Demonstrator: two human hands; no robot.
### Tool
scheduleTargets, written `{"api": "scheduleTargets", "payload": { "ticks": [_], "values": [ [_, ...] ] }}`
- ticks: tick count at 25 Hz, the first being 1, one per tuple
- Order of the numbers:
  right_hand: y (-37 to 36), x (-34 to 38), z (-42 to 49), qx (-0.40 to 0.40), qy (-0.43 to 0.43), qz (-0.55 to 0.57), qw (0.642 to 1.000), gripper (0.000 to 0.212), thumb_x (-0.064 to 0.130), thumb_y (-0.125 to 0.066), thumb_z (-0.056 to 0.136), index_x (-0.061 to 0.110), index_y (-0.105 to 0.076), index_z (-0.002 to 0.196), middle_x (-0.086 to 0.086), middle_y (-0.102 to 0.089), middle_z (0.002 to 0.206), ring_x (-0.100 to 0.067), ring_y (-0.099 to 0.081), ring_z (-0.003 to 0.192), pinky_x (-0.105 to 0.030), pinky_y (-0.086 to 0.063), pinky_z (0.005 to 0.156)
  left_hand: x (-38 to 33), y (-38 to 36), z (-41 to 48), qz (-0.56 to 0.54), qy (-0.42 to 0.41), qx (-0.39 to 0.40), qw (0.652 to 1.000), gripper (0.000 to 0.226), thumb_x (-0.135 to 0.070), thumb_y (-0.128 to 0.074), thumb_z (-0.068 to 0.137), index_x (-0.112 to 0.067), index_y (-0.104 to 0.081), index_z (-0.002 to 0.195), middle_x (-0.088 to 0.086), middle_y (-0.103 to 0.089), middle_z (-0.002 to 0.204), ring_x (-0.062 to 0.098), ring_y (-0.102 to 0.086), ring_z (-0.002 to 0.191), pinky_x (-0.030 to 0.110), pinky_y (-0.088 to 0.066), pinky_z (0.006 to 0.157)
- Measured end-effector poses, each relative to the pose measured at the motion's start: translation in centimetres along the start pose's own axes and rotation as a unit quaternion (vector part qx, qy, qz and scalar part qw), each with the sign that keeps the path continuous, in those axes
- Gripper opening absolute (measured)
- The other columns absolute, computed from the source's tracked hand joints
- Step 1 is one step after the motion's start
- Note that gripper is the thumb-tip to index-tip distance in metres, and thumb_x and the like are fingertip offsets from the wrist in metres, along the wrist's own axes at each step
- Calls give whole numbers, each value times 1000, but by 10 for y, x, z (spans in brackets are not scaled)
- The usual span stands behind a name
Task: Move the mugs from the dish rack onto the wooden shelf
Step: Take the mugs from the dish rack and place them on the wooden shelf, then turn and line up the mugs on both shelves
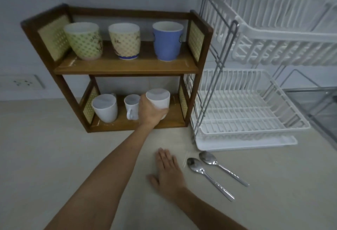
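1. My left hand (148, 112) covers the lower side of the plain white ceramic mug (158, 100) I grip, so its handle and base are hidden.
2. The white two-tier plastic dish rack (255, 87) runs off the right edge.
3. Both my forearms are cut off by the bottom edge.
4. My right hand (168, 170) is slightly blurred.

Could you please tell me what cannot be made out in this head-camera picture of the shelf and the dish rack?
- White mug on the lower shelf: the left hand covers its base and near side, so contact with the board and any handle are hidden.
- Dish rack: its right part is cut off by the frame edge, so mugs there cannot be ruled out.
- Print on the green patterned mug: too blurred to read.
- Right hand: motion-blurred, flat on the counter.
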State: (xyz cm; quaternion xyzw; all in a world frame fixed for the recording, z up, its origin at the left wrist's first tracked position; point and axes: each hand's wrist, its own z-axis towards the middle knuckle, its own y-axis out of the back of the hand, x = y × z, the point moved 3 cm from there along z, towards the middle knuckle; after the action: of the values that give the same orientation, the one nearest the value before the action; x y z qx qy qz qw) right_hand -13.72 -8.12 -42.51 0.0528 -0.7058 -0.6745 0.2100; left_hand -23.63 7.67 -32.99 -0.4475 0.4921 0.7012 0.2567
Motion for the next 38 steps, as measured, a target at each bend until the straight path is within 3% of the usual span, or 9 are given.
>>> {"api": "scheduleTargets", "payload": {
  "ticks": [3,12,17,21,25,29,33,35,38],
  "values": [
    [-11,-5,3,-9,8,33,999,80,57,-27,90,10,-5,150,-5,1,160,-23,9,146,-56,22,106,9,-15,5,11,17,2,1000,99,-34,-92,50,-11,-42,133,8,-56,132,26,-52,123,36,-44,100],
    [-11,-6,8,0,-4,69,998,86,59,-32,85,12,-4,151,1,6,159,-22,15,144,-44,20,113,22,-50,18,-28,17,26,999,103,-19,-94,54,-4,-35,138,15,-46,137,28,-45,127,32,-39,103],
    [-6,-4,5,7,-22,-8,1000,83,64,-41,78,11,-39,142,-2,-37,151,-23,-32,139,-40,-9,109,26,-52,24,-31,16,67,997,101,-10,-90,60,-3,-31,141,16,-42,140,29,-44,128,32,-38,104],
    [-12,-6,7,-8,-3,49,999,86,59,-37,82,12,-14,150,-1,-6,159,-23,0,146,-47,11,116,29,-43,23,-11,-20,102,994,86,-6,-82,70,-5,-34,141,14,-47,142,29,-45,131,28,-36,101],
    [-9,-3,4,-2,5,21,1000,83,58,-40,82,7,-27,147,-7,-25,156,-27,-17,143,-37,1,111,34,-19,17,53,-55,160,984,82,-10,-71,84,-8,-23,151,11,-44,150,27,-42,137,34,-35,108],
    [-12,-7,7,41,7,37,998,83,59,-26,87,12,0,151,-3,5,161,-20,11,146,-39,17,116,27,18,7,106,-91,184,973,73,-13,-65,89,-12,-27,151,9,-43,151,23,-41,138,33,-35,110],
    [31,-7,21,50,56,95,993,73,50,-36,93,17,-8,151,0,-4,161,-16,4,146,-35,4,117,-7,83,-4,218,-198,181,938,50,-16,-60,92,-23,-47,140,-2,-53,142,14,-50,130,23,-39,102],
    [81,-6,41,-44,101,141,984,62,46,-43,92,20,-28,146,0,-28,155,-15,-17,144,-35,-16,117,-33,119,-9,244,-259,112,928,37,-9,-59,91,-18,-61,127,-1,-64,129,14,-60,118,16,-40,93],
    [172,3,76,-179,143,223,948,42,34,-56,90,24,-49,130,4,-56,130,-3,-44,120,-25,-38,97,-66,161,-14,242,-334,1,911,29,1,-61,87,-6,-69,114,7,-72,112,21,-68,104,22,-48,89]
  ]
}}
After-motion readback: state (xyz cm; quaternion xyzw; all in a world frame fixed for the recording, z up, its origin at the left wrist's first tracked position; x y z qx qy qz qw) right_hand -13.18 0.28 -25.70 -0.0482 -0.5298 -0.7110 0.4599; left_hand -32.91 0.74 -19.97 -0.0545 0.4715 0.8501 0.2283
